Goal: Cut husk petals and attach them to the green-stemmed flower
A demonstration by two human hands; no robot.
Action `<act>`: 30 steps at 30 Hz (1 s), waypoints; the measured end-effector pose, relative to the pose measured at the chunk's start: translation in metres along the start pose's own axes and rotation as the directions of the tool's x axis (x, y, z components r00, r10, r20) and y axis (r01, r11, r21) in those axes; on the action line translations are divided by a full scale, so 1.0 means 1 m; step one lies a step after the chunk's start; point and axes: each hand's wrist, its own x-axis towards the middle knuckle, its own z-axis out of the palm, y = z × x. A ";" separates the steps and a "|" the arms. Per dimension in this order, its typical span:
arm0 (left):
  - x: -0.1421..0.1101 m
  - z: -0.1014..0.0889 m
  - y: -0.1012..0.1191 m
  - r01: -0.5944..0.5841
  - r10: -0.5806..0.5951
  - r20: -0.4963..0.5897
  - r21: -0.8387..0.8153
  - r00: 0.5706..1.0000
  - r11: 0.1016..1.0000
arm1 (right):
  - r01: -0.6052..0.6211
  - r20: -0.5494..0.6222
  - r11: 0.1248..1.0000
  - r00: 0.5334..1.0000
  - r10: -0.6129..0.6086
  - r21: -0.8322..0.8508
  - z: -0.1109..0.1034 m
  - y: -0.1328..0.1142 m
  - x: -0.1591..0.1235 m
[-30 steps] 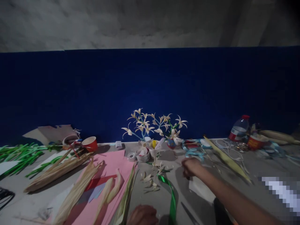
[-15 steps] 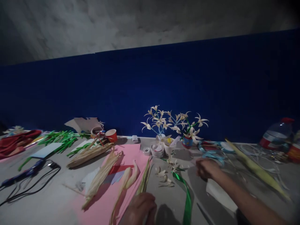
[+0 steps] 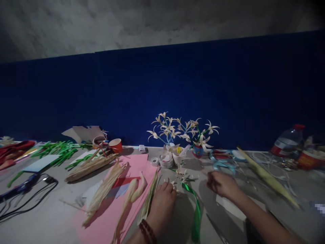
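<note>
My left hand (image 3: 164, 201), with a dark beaded bracelet (image 3: 147, 232), is over the small pale petals (image 3: 174, 184) on the table. Its fingers reach forward, slightly bent and apart; their tips are partly hidden. My right hand (image 3: 221, 183) is closed in a pinch above the table, and anything in it is too small or blurred to make out. Between the hands lies a green ribbon (image 3: 196, 217). Beyond it are loose pale husk flowers (image 3: 183, 174). A folded white sheet (image 3: 232, 206) lies under my right forearm. Scissors (image 3: 217, 228) lie near the front edge.
Husk flowers (image 3: 169, 127) stand in small cups at the back, by a blue panel (image 3: 127, 95). Dried corn husks (image 3: 106, 193) lie on pink paper (image 3: 93, 232) at left, beside black cables (image 3: 49, 189). A yellow-green husk (image 3: 269, 179) and plastic bottle (image 3: 288, 142) are right.
My left hand has moved forward from the near edge to the pale petals, its bracelet now showing. The right hand stays pinched in about the same place. The whole view has shifted slightly.
</note>
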 end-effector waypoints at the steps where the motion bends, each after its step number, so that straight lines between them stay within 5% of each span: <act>1: 0.000 0.002 -0.001 0.006 -0.006 0.004 -0.016 1.000 1.000 | -0.021 0.024 1.000 0.999 0.021 -0.012 -0.003 -0.002 -0.005; 5: -0.004 0.001 0.001 0.056 -0.055 0.009 -0.137 0.998 0.989 | -0.026 0.032 0.998 0.999 0.024 0.065 -0.015 -0.016 -0.026; 8: -0.014 -0.010 0.008 0.093 -0.093 0.016 -0.301 0.996 0.949 | 0.072 0.010 0.955 0.997 -0.078 0.288 -0.022 -0.034 -0.047; 13: -0.038 -0.038 0.025 0.145 -0.099 0.108 -0.639 0.989 0.755 | 0.114 0.034 0.610 0.974 -0.225 0.784 -0.013 -0.062 -0.084; 15: -0.045 -0.045 0.033 0.221 -0.100 0.199 -0.821 0.975 0.526 | 0.046 0.063 0.431 0.970 -0.235 0.901 -0.004 -0.070 -0.094; 17: -0.049 -0.046 0.040 0.303 -0.077 0.295 -0.942 0.952 0.141 | -0.016 0.082 0.268 0.968 -0.238 0.963 0.005 -0.076 -0.100; 19: -0.050 -0.043 0.046 0.328 -0.011 0.336 -0.925 0.942 -0.192 | -0.051 0.085 0.147 0.969 -0.231 0.988 0.011 -0.080 -0.104; 20: -0.050 -0.040 0.048 0.328 0.019 0.335 -0.906 0.942 -0.269 | -0.060 0.082 0.106 0.972 -0.221 0.993 0.013 -0.082 -0.106; 23: -0.050 -0.028 0.050 0.338 0.049 0.345 -0.865 0.937 -0.371 | -0.062 0.068 0.033 0.981 -0.184 0.997 0.014 -0.085 -0.109; 30: -0.055 -0.022 0.052 0.335 0.010 0.369 -0.833 0.930 -0.439 | -0.069 0.062 -0.042 0.987 -0.151 0.997 0.011 -0.089 -0.113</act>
